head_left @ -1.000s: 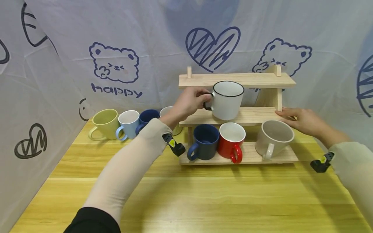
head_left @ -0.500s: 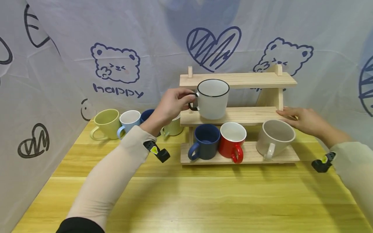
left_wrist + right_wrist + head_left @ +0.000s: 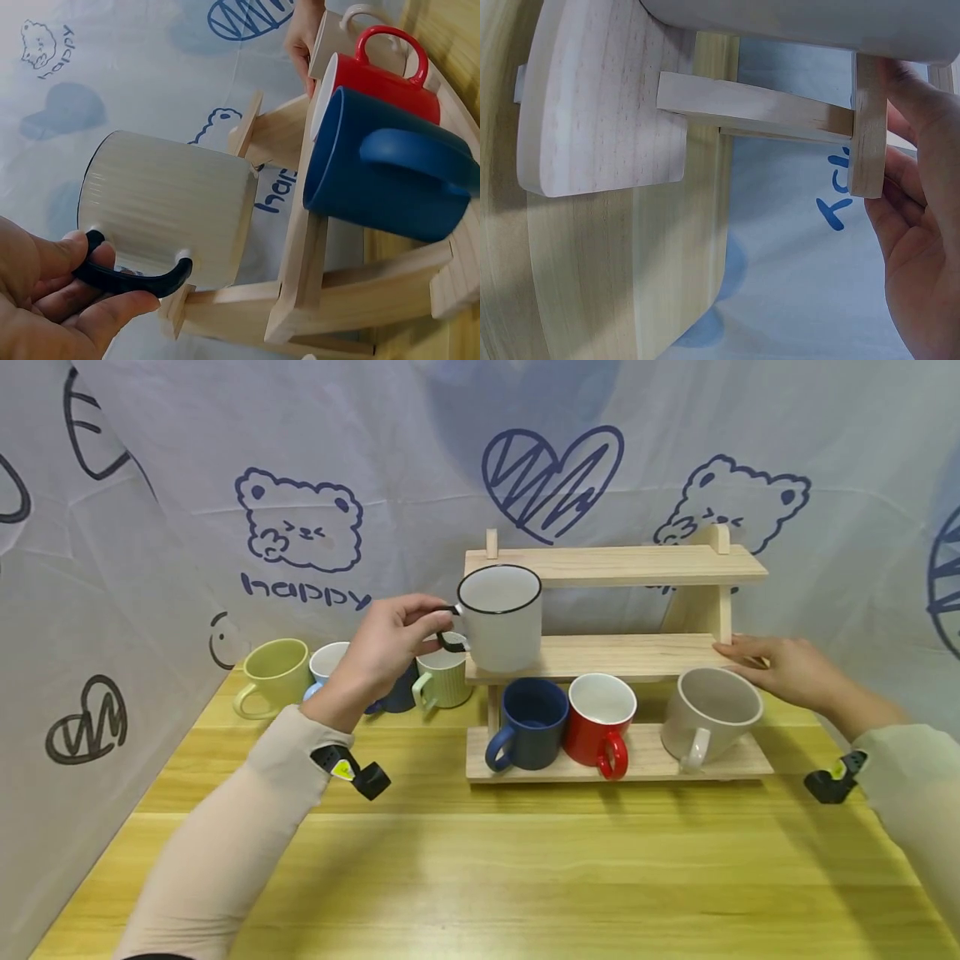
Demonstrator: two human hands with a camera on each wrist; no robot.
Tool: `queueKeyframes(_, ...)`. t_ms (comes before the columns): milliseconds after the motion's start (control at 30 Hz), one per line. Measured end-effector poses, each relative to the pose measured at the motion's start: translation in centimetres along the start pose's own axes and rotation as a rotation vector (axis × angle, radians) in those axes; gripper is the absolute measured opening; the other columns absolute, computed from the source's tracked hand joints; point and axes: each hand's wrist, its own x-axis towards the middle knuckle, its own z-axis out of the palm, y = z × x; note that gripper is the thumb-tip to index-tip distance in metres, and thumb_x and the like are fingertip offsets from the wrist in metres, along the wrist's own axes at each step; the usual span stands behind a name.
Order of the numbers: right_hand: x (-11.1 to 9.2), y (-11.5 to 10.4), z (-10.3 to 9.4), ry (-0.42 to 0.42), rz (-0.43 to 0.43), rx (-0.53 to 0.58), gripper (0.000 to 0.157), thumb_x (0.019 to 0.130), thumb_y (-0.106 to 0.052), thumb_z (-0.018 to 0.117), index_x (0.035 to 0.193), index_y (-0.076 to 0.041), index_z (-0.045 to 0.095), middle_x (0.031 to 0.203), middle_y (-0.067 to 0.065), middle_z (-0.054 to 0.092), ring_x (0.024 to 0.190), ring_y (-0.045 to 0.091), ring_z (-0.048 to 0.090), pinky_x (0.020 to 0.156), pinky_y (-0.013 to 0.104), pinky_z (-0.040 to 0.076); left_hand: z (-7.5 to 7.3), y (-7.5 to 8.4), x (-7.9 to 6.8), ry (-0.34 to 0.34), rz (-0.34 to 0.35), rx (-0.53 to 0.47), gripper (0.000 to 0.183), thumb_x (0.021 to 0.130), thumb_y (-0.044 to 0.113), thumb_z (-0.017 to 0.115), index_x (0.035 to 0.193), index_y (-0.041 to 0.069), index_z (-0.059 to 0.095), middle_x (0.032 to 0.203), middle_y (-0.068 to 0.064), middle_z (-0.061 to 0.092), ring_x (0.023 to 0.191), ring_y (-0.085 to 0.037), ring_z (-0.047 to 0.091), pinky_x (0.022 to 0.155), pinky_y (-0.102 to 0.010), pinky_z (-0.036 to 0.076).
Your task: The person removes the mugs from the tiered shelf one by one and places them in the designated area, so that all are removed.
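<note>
My left hand (image 3: 393, 639) pinches the black handle of a white mug (image 3: 501, 622) with a black rim. The mug is upright at the left end of a three-tier wooden rack (image 3: 622, 656), overlapping its middle board in the head view. Seen from the left wrist, thumb and fingers (image 3: 82, 322) meet on that handle, apart from the rack's boards below. My right hand (image 3: 787, 668) grips the right end of the middle board, thumb on one face and fingers on the other in the right wrist view. A beige mug (image 3: 708, 714) stands just below that hand.
On the rack's bottom board stand a dark blue mug (image 3: 532, 727) and a red mug (image 3: 598, 722). Behind my left arm, a yellow-green mug (image 3: 273, 677), a light blue one, a navy one and a ribbed pale green mug (image 3: 444, 677) line the wooden table (image 3: 525, 868).
My left hand has carried the white mug leftward along the rack, from the middle to its left end. The right hand keeps its hold on the board.
</note>
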Motion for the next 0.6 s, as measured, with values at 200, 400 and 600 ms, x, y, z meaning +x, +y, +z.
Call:
queueKeyframes(200, 0.1, -0.1, 0.0, -0.008, 0.005, 0.000, 0.045, 0.098, -0.030, 0.061, 0.135, -0.005, 0.057, 0.138, 0.026, 0.048, 0.120, 0.054, 0.047, 0.096, 0.069, 0.036, -1.7, -0.6, -1.1, 0.022, -0.020, 0.055, 0.029, 0.101, 0.017, 0.056, 0.124, 0.000, 0.063, 0.118, -0.014, 0.065, 0.110, -0.021, 0.062, 0.089, -0.030, 0.054)
queueKeyframes(400, 0.3, -0.1, 0.1, -0.020, 0.004, -0.005, 0.045, 0.098, -0.030, 0.062, 0.135, -0.005, 0.057, 0.138, 0.026, 0.048, 0.121, 0.054, 0.045, 0.097, 0.069, 0.036, -3.0, -1.3, -2.3, 0.079, -0.028, 0.066, 0.029, 0.100, 0.016, 0.058, 0.122, -0.002, 0.063, 0.114, -0.015, 0.067, 0.109, -0.023, 0.063, 0.087, -0.029, 0.055)
queueKeyframes(600, 0.2, 0.0, 0.1, -0.018, 0.000, -0.012, 0.045, 0.098, -0.028, 0.062, 0.135, -0.004, 0.057, 0.138, 0.026, 0.048, 0.120, 0.055, 0.046, 0.095, 0.069, 0.037, -4.0, -2.0, -3.7, 0.111, -0.002, 0.047, 0.029, 0.099, 0.013, 0.060, 0.119, -0.007, 0.063, 0.111, -0.015, 0.068, 0.104, -0.023, 0.064, 0.084, -0.030, 0.056)
